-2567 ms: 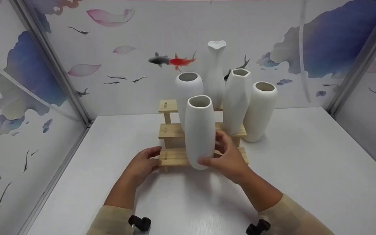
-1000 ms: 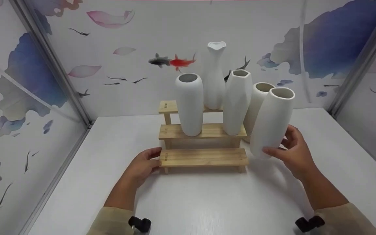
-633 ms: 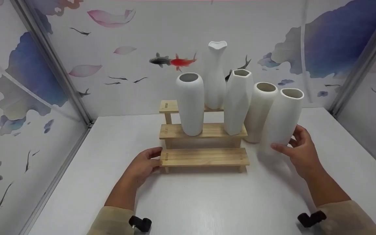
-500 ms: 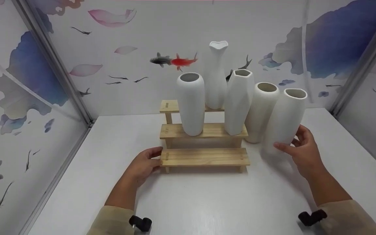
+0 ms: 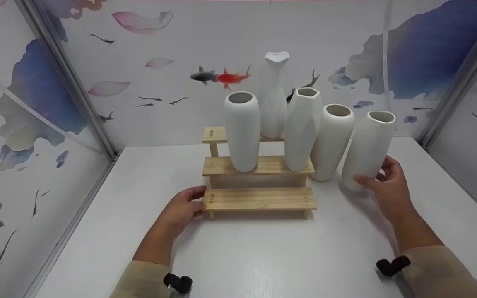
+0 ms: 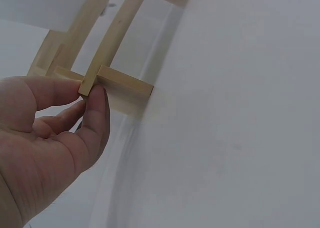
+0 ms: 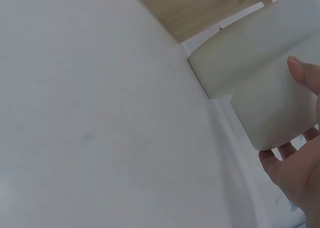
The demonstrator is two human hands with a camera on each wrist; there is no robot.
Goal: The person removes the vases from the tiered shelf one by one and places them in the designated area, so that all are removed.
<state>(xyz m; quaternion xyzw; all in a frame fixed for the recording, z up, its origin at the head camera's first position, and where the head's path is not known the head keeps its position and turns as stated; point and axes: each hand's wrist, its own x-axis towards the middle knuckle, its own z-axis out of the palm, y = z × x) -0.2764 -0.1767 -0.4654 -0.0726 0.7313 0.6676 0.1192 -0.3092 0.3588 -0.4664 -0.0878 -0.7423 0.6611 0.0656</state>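
My right hand (image 5: 389, 192) grips a white vase (image 5: 369, 151) low on its body, thumb in front and fingers round the far side. In the right wrist view the vase's base shows close above the white table, beside another smooth vase (image 7: 235, 52). My left hand (image 5: 182, 209) pinches the left end of the lowest board of a three-step wooden stand (image 5: 259, 199). The left wrist view shows thumb and fingers on that board's corner (image 6: 92, 77), near its leg. On the middle step stand a rounded vase (image 5: 242, 136) and a faceted vase (image 5: 301, 132).
A tall vase with a wavy rim (image 5: 275, 95) stands on the top step. Another vase (image 5: 330, 145) stands on the table (image 5: 263, 256) right of the stand, between it and the gripped one. Walls printed with fish and petals enclose the table at the back and sides.
The right hand has carried the vase from in front of the stand to the right, then slightly farther back, past the standing vase. The left hand has stayed at the stand's corner.
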